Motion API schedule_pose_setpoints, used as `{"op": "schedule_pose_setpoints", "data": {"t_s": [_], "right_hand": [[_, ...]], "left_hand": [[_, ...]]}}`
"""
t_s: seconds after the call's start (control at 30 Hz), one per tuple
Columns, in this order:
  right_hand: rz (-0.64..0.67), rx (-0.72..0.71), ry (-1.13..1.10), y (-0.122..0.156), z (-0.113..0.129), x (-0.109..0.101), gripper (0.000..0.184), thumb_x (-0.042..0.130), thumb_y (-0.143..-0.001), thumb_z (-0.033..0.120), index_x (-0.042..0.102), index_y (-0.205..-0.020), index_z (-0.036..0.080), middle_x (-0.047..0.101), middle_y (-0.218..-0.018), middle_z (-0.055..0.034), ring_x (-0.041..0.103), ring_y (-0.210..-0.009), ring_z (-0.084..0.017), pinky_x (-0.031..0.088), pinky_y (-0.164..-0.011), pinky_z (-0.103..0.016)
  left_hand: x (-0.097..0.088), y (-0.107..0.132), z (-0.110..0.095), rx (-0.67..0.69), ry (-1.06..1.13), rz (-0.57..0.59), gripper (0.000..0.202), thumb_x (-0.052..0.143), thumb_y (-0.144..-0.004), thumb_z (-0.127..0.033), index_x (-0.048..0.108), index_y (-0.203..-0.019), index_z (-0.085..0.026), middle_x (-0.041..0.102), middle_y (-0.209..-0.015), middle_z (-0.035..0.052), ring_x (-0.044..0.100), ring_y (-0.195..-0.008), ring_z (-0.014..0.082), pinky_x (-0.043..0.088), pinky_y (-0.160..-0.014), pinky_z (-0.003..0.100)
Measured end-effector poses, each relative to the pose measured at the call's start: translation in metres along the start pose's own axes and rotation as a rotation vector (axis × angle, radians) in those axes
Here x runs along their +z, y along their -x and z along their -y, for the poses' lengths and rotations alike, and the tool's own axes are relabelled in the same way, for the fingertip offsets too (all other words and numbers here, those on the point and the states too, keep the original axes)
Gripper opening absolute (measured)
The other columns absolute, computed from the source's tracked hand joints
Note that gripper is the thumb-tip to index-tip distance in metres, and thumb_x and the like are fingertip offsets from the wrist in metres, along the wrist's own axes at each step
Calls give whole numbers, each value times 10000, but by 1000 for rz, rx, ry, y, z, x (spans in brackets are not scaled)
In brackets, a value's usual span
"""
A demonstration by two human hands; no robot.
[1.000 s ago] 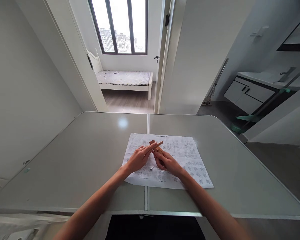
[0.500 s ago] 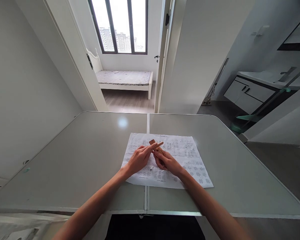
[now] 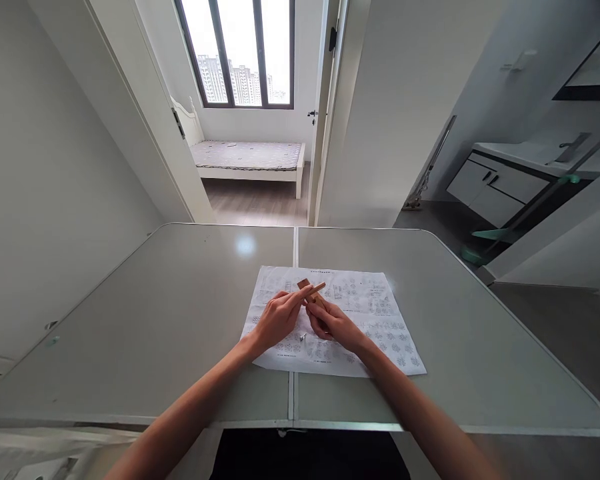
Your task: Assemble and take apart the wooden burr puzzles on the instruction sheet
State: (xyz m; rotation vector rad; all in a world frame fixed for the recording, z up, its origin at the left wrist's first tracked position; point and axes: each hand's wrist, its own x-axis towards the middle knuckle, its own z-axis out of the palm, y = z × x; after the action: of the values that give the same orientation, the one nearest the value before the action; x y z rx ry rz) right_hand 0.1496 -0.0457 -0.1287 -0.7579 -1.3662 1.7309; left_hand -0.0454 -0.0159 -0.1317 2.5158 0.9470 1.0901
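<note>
Both of my hands meet above a printed sheet lying on the table. My left hand is closed with its fingers pressed together along a slim wooden stick, whose tip pokes out past the fingertips. My right hand grips a flat wooden piece from below, and the stick crosses over it. Fingers cover much of both pieces, so I cannot tell whether they are joined. On the paper between my wrists lies a small shiny bit, too small to name.
The grey-green table has a pale seam down its middle and a metal rim. Beyond it, a doorway opens on a bed beneath a window. A sink cabinet stands off to the right.
Almost nothing differs. The wooden stick's tip has shifted very slightly left and down, while both hands keep their places over the paper.
</note>
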Motion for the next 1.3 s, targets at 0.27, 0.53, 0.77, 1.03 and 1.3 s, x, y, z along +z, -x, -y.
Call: {"op": "schedule_pose_setpoints", "data": {"t_s": [0.27, 0.53, 0.77, 1.03, 1.3], "right_hand": [[-7, 0, 24, 1, 4, 2, 402, 545, -977, 614, 523, -901, 220, 464, -466, 97, 262, -386, -79, 194, -424, -251], [-652, -119, 526, -4, -9, -17, 481, 442, -988, 656, 593, -856, 218, 571, -610, 14, 492, -544, -159, 361, -560, -290], [-689, -167, 1063, -6, -25, -31, 318, 569, -951, 509, 636, -984, 200, 656, -974, -99, 611, -875, -257, 470, -748, -343], [-605, -100, 1191, -7, -34, -33, 283, 642, -912, 469, 648, -947, 188, 634, -1013, -119, 553, -993, -298, 468, -870, -397], [-611, -138, 1060, -8, -27, -29, 281, 531, -981, 443, 598, -836, 212, 626, -905, -92, 561, -906, -271, 448, -817, -382]], "left_hand": [[-2, -1, -1, -21, 31, 6, 445, 368, -1078, -230, 508, -1497, -283, 774, -966, 36, 693, -884, 168, 533, -930, 342], [-5, -5, -1, -212, 144, -96, 384, 396, -1082, -316, 566, -1424, -278, 785, -1071, 43, 727, -949, 190, 548, -916, 363], [-10, -10, -8, -300, 303, -119, 381, 430, -1074, -372, 589, -1391, -235, 787, -1077, 68, 727, -800, 170, 558, -725, 296], [-11, -11, -6, -338, 365, -121, 377, 453, -1066, -399, 627, -1357, -233, 778, -1066, 64, 705, -812, 169, 545, -735, 297], [-10, -11, -5, -381, 520, -100, 386, 484, -1050, -442, 637, -1331, -226, 762, -1110, 80, 708, -929, 189, 567, -839, 337]]}}
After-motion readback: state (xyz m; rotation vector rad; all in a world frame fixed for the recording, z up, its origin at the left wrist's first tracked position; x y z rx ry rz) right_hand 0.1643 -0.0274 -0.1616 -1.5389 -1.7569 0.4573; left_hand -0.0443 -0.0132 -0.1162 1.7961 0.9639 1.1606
